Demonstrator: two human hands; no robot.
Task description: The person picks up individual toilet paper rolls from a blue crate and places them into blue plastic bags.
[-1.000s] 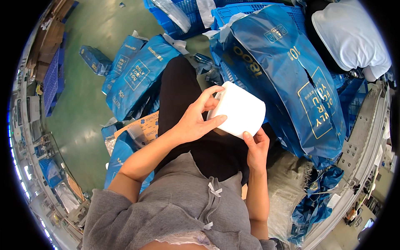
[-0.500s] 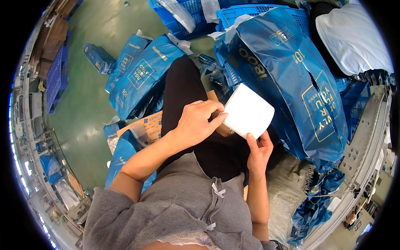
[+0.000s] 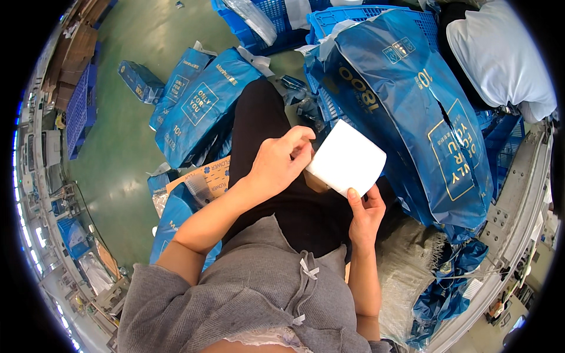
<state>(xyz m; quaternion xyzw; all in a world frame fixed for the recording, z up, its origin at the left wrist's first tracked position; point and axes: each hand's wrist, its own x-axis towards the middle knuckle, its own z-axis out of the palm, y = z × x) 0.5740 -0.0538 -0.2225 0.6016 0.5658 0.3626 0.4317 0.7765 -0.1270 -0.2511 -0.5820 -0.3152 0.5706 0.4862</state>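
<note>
A plain white roll of tissue paper (image 3: 348,159) is held tilted above my lap. My right hand (image 3: 366,213) grips its lower right edge, thumb on the near side and fingers behind. Just off the roll's left side is my left hand (image 3: 281,160), its fingers curled in toward the thumb. Whether anything thin sits between those fingertips is too small to make out. Part of a brown cardboard piece (image 3: 318,185) shows under the roll, mostly hidden.
To the right leans a large blue plastic package (image 3: 406,117), torn along its face. More blue packages (image 3: 206,109) lie on the green floor to the left. Blue crates (image 3: 268,44) stand ahead. A woven sack (image 3: 406,276) and a metal rail (image 3: 509,206) lie at right.
My left hand has drawn back slightly to the left and up from the roll's edge, which it touched before. The roll has turned a little, still in my right hand.
</note>
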